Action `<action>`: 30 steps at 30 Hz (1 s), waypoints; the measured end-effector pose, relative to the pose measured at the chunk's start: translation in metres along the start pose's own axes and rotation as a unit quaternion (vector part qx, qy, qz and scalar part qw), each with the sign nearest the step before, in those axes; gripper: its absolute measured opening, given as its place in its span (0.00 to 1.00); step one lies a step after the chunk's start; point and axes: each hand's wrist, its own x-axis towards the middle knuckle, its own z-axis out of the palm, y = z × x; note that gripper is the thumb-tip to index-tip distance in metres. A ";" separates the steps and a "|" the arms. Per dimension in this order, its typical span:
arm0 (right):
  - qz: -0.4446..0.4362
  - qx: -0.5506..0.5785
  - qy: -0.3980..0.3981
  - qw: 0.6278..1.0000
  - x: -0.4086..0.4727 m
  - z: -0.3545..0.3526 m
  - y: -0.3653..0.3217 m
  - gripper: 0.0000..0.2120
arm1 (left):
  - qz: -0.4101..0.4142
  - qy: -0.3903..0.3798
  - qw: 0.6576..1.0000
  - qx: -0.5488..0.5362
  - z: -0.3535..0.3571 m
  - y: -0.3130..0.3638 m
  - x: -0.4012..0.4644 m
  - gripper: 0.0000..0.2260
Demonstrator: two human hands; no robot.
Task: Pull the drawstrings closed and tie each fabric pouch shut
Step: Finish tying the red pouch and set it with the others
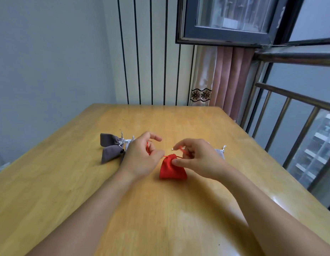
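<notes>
A small red fabric pouch (172, 169) lies on the wooden table (123, 191), its neck gathered tight. My left hand (142, 157) pinches the red drawstring on the pouch's left side. Over on the other side, my right hand (194, 157) holds the other red string end above the neck, with its thumb resting against the pouch's top. Two dark grey pouches (109, 147) with silver strings lie tied just left of my left hand. A light grey pouch (220, 152) peeks out behind my right hand, mostly hidden.
The table's far edge meets a striped wall (151, 71). A pink curtain (228, 80) hangs at the back right. A metal railing (289, 115) and window run along the table's right side.
</notes>
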 end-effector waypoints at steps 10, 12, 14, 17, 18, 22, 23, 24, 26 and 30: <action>0.023 -0.044 0.001 0.999 0.002 -0.005 0.009 0.20 | 0.065 -0.095 0.972 0.205 -0.007 -0.002 -0.003 0.09; 0.008 0.030 -0.012 0.999 0.002 -0.007 0.007 0.15 | 0.040 -0.088 0.985 0.142 -0.006 0.000 -0.002 0.09; 0.001 0.092 -0.033 0.995 0.002 -0.008 0.006 0.08 | 0.015 -0.094 0.993 0.075 -0.006 0.002 0.000 0.10; -0.004 0.091 -0.039 0.995 0.002 -0.007 0.006 0.07 | -0.041 -0.118 0.992 -0.030 -0.006 0.008 0.001 0.11; -0.006 0.082 -0.039 0.996 0.002 -0.006 0.006 0.08 | -0.054 -0.120 0.990 -0.060 -0.006 0.010 0.000 0.13; -0.017 0.041 -0.050 0.998 0.000 -0.008 0.003 0.08 | -0.072 -0.126 0.971 -0.187 -0.004 0.019 -0.006 0.13; -0.023 0.035 -0.058 0.997 -0.001 -0.008 0.002 0.08 | -0.081 -0.137 0.959 -0.235 -0.003 0.020 -0.007 0.12; -0.026 0.039 -0.068 0.997 -0.002 -0.008 0.001 0.07 | -0.091 -0.148 0.945 -0.275 -0.002 0.022 -0.009 0.12; -0.027 0.053 -0.081 0.995 -0.003 -0.008 -0.001 0.06 | -0.110 -0.156 0.928 -0.319 0.000 0.024 -0.012 0.11; -0.008 0.123 -0.100 0.987 -0.003 -0.012 -0.002 0.09 | -0.133 -0.143 0.922 -0.333 0.000 0.027 -0.013 0.13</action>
